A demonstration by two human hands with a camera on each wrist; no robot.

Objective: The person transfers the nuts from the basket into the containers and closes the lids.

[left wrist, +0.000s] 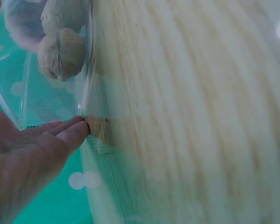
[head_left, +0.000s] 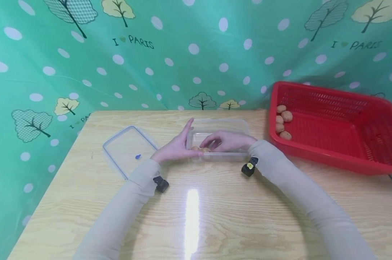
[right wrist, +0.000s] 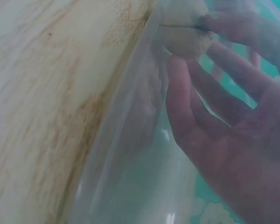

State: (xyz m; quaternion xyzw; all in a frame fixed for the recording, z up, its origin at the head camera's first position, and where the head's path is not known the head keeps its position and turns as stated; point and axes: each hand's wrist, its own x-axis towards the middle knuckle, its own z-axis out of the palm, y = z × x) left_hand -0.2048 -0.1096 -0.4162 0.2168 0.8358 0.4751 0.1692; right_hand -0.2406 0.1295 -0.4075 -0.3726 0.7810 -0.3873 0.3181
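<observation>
Green polka-dot cloth printed with trees hangs behind a pale wooden table [head_left: 215, 216], and near its middle sits a clear plastic container [head_left: 229, 126] with its long side running left to right. The right hand [head_left: 226, 141] reaches down over the near wall into the container, fingers curled around a walnut [right wrist: 184, 32] at the near-left corner of the floor; the right wrist view shows the fingertips closed on it. At least 2 walnuts [left wrist: 60, 53] lie together in that corner, touching or nearly so. The left hand [head_left: 176, 146] rests outside against the container's left end, fingers straight and relaxed, with the index raised along the wall and the fingertips [left wrist: 77, 128] touching the plastic where it meets the table. The right hand is therefore the one on the nuts, with only the thin wall between them and the left palm. A clear lid [head_left: 129, 150] with a blue rim lies flat to the left, just beside the left wrist. Well to the right stands a red basket [head_left: 339, 122], holding 4 more walnuts [head_left: 283, 122] along its left wall.
</observation>
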